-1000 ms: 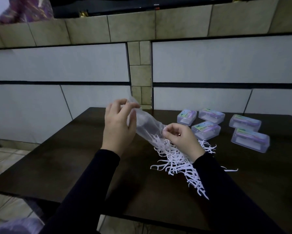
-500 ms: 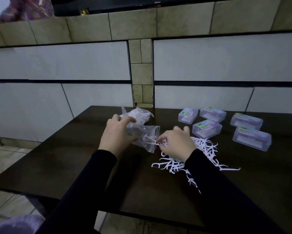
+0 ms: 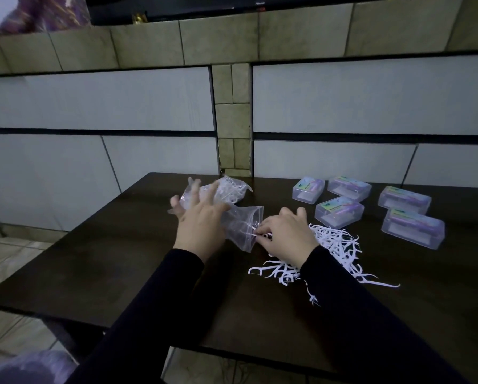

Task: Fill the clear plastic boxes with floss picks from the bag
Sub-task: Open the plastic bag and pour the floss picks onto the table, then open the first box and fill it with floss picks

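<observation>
Dark brown wooden table (image 3: 127, 261) with a smooth top, taken as the landmark. Directly behind its far edge, a wall of wide pale grey panels (image 3: 99, 98) split by a thin black horizontal line. In line with the table's far middle, a narrow upright strip of olive stone-look tiles (image 3: 232, 120) between the panels. Above the panels, a band of the same olive tiles (image 3: 218, 34), and over that a dark ledge (image 3: 177, 9). Left of and below the table, beige tiled floor (image 3: 8, 261). Dim, even, bluish light throughout; faint sheen on the tabletop's far side.
</observation>
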A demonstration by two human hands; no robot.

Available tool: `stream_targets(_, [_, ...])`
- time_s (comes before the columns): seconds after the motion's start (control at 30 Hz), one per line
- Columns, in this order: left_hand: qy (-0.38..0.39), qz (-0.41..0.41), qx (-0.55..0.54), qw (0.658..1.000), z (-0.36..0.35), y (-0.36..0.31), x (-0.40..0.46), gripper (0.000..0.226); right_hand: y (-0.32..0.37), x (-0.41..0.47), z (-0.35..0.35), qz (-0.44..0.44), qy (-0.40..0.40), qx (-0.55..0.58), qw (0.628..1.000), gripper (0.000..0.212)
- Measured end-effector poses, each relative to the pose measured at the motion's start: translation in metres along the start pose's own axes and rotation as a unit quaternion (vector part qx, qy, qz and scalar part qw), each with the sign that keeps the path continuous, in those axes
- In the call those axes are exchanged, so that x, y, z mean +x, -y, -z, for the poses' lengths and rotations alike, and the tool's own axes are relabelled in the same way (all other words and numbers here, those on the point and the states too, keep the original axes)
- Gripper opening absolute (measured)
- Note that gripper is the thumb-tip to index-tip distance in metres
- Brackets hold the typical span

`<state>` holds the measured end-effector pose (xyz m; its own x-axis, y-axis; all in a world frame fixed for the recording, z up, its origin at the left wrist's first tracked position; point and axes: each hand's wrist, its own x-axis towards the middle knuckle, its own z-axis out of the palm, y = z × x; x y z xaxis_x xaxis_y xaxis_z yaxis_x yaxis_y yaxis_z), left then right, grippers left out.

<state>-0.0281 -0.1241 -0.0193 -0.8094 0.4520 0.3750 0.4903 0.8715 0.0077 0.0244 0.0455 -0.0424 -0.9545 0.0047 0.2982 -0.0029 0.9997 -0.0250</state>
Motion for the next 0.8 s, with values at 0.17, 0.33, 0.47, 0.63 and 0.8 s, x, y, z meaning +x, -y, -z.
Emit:
stream_targets(0.17, [0.046,-0.009,-0.014,0.999,-0.004,0.005,0.002,0.037,0.001,0.0,0.001,-0.005,-0.011,0.003,1.0,0.024])
stream_targets(0.33, [0.017,0.035,-0.013,0.999,-0.004,0.01,0.0,0.033,-0.002,-0.002,0.007,-0.036,-0.008,-0.014,0.999,0.022])
stream_targets(0.47, [0.04,0.056,-0.014,0.997,0.002,0.009,0.001,0.038,0.0,-0.002,0.011,-0.045,-0.001,-0.021,0.999,0.021])
stream_targets(0.63, [0.017,0.012,-0.028,0.999,0.013,-0.021,0.001,0.051,-0.007,-0.005,0.014,-0.055,-0.035,0.024,0.998,0.024])
stream_targets(0.8, [-0.068,-0.059,-0.084,0.992,0.003,-0.056,0.002,0.037,-0.026,-0.014,0.024,-0.091,-0.08,0.056,0.991,0.022])
